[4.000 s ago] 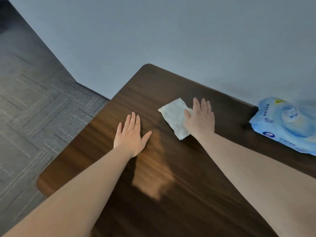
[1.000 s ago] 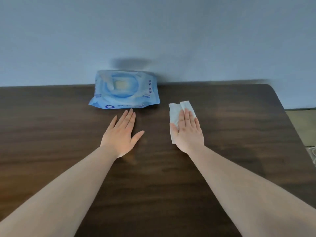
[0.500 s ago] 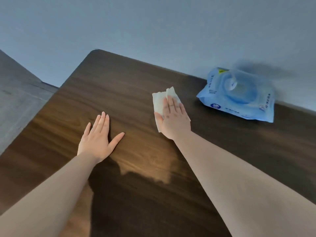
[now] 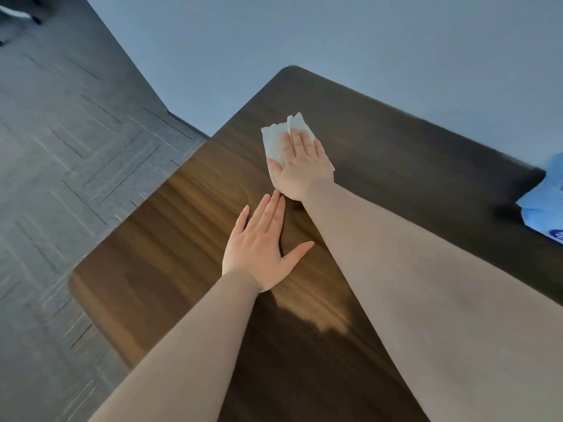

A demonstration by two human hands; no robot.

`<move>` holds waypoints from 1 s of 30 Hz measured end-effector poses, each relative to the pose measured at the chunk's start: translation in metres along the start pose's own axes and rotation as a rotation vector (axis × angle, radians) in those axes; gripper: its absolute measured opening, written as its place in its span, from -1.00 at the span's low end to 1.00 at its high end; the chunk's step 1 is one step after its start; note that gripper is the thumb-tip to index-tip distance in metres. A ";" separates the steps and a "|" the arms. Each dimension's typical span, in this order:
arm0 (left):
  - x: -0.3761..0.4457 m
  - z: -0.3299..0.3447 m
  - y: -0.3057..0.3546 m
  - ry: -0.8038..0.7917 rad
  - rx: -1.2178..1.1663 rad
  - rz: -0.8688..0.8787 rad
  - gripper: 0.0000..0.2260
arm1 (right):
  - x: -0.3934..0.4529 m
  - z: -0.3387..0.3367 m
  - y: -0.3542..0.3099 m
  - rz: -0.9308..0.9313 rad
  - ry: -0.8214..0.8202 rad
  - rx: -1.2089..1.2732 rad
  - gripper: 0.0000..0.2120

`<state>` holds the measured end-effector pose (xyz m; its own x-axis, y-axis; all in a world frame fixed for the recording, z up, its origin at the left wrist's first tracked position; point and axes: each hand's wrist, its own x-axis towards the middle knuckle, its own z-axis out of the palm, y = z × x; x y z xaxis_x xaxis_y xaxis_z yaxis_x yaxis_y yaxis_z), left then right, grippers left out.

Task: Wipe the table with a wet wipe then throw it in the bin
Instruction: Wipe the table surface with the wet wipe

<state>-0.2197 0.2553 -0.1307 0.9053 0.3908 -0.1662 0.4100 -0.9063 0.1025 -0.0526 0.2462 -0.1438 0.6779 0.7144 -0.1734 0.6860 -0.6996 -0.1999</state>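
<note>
A white wet wipe [image 4: 275, 138] lies flat on the dark wooden table [image 4: 170, 239], near its far left corner. My right hand [image 4: 300, 167] presses down on the wipe with flat fingers, covering its lower right part. My left hand [image 4: 263, 249] rests palm down on the bare table just below the right hand, fingers together, thumb spread, holding nothing. No bin is in view.
A blue pack of wet wipes [image 4: 545, 208] lies at the right edge of the view by the wall. Grey patterned floor [image 4: 67, 178] lies to the left of the table's left edge. A plain blue-grey wall [image 4: 335, 35] runs behind the table.
My right hand has slid the wipe left toward the table's far left corner. My view has swung left, so the blue pack is now at the right edge.
</note>
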 end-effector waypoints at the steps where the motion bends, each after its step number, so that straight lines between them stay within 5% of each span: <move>1: 0.000 0.000 0.000 -0.002 -0.001 0.001 -0.19 | 0.002 0.000 -0.002 -0.004 0.001 -0.002 -0.39; 9: -0.003 0.000 -0.002 -0.038 0.027 0.025 -0.20 | -0.052 -0.001 0.028 -0.034 0.022 0.006 -0.38; 16: -0.022 -0.007 0.025 -0.074 0.147 0.186 -0.31 | -0.174 -0.004 0.108 0.243 -0.042 0.051 -0.38; 30: -0.071 0.018 0.232 -0.153 0.119 0.710 -0.31 | -0.445 -0.004 0.298 0.898 -0.031 0.075 -0.36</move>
<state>-0.1909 0.0139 -0.1126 0.9191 -0.3160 -0.2355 -0.2921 -0.9474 0.1310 -0.1483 -0.2800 -0.1221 0.9420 -0.0998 -0.3204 -0.1184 -0.9922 -0.0392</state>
